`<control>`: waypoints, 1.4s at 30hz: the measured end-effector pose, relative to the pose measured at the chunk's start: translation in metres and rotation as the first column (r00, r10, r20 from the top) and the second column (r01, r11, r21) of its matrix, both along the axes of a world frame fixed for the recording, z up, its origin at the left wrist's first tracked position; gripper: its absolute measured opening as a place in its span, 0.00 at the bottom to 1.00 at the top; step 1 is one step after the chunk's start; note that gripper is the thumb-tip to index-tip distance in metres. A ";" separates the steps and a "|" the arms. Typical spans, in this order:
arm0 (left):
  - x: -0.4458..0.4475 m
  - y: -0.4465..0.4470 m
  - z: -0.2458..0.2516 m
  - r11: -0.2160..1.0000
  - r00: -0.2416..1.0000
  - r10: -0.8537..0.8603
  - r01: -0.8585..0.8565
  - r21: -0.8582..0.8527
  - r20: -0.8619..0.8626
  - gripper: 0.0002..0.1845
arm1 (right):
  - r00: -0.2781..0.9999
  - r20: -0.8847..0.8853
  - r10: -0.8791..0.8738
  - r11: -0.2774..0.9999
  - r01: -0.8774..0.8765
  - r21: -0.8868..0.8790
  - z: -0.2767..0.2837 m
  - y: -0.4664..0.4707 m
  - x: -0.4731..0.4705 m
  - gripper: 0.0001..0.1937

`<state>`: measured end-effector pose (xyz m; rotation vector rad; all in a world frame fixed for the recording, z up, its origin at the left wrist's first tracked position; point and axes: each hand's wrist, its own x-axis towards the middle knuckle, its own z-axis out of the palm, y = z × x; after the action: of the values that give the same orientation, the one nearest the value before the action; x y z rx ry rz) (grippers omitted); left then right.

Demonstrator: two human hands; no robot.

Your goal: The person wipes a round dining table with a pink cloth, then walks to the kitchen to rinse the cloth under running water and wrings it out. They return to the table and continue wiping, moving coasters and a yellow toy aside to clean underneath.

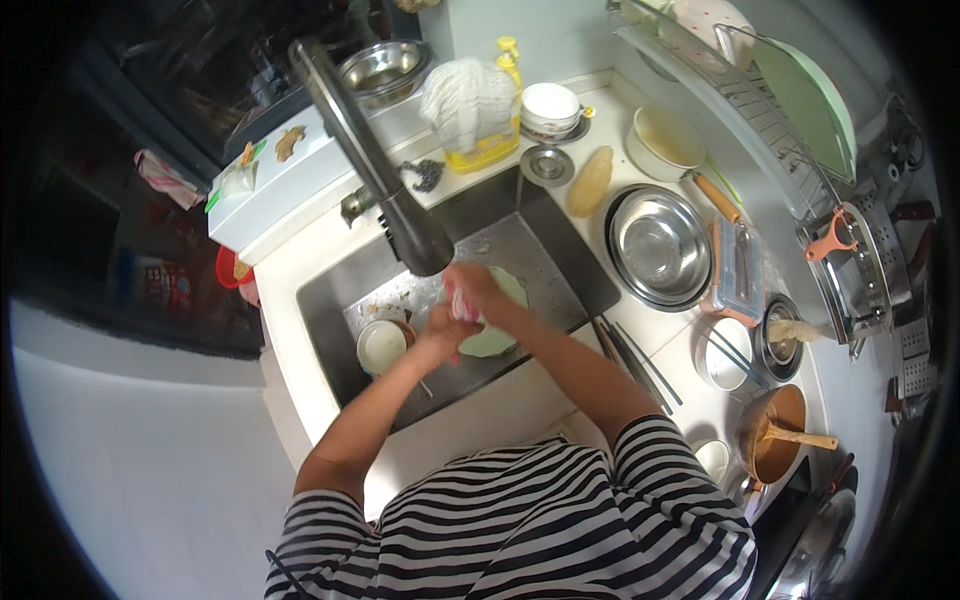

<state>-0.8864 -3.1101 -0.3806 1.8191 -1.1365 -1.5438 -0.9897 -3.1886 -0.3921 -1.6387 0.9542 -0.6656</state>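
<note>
Both hands are over the sink (pixel 559 232), just below the faucet (pixel 420 232). A pink-and-white cloth (pixel 463 304) is bunched between them. My right hand (pixel 477 288) is closed around its upper part, and my left hand (pixel 445 330) grips it from below. Beneath the hands a pale green plate (pixel 491 342) lies on the sink floor, partly hidden by them. To the left of my left hand sits a white bowl (pixel 381 345), seemingly on top of another dish. Food scraps (pixel 382 307) are scattered behind that bowl.
Right of the sink are nested steel basins (pixel 660 244), chopsticks (pixel 637 360), a white bowl (pixel 726 356) and a brown pan (pixel 776 442). A loofah (pixel 590 182), a white pot (pixel 665 142) and stacked bowls (pixel 551 105) stand behind. A dish rack (pixel 772 120) overhangs the counter.
</note>
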 end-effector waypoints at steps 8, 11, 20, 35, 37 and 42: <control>0.021 -0.030 0.056 0.987 0.907 0.099 -0.141 -0.073 -0.410 0.17 | 0.943 0.315 -0.106 0.940 -0.009 0.342 0.056 -0.029 -0.051 0.16; 0.026 -0.032 0.047 0.969 0.923 0.125 -0.192 -0.153 -0.365 0.30 | 0.943 0.291 -0.159 0.949 0.064 0.310 0.051 -0.037 -0.062 0.13; 0.026 -0.048 0.057 0.899 0.703 0.072 -0.352 -0.259 -0.708 0.22 | 0.972 -0.001 -0.234 0.689 0.165 -0.706 0.032 -0.031 -0.059 0.14; 0.026 -0.085 0.049 0.855 0.738 0.060 -0.386 -0.347 -0.672 0.31 | 0.840 0.535 -0.095 0.906 -0.150 0.396 0.093 -0.045 -0.073 0.13; 0.029 -0.088 0.054 0.848 0.696 0.190 -0.472 -0.241 -0.693 0.26 | 0.680 0.705 -0.202 0.841 -0.248 0.480 0.101 -0.055 -0.076 0.13; 0.029 -0.063 0.056 0.805 0.827 0.215 -0.451 -0.385 -0.519 0.14 | 0.610 0.729 -0.311 0.832 -0.196 0.519 0.123 -0.096 -0.083 0.17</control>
<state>-0.8570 -3.1728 -0.3249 1.1511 -0.8130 -1.2202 -1.0723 -3.2843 -0.2694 -0.6256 0.4427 -0.9443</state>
